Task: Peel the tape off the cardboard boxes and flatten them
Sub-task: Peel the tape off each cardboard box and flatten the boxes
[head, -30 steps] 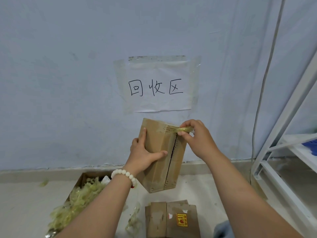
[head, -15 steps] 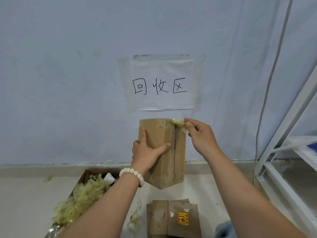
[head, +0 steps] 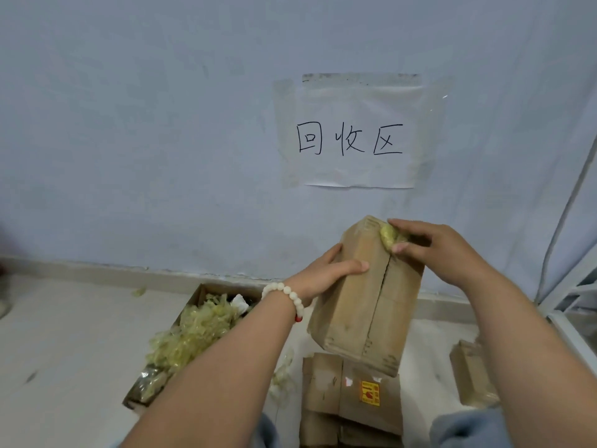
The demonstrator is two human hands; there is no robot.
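The cardboard box is brown board, matt and a little rough, with scuffed, worn patches. The tape wad at its top is thin yellowish plastic film, crumpled and slightly shiny. Film of the same look fills the open carton. The flattened boxes are matt brown cardboard with one glossy orange sticker. The sign is white matt paper under clear shiny tape. The wall looks matt, and the bracelet beads are smooth and glossy.

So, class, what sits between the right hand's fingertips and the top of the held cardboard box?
A crumpled wad of yellowish tape, pinched by the right hand against the box; the head view shows it.
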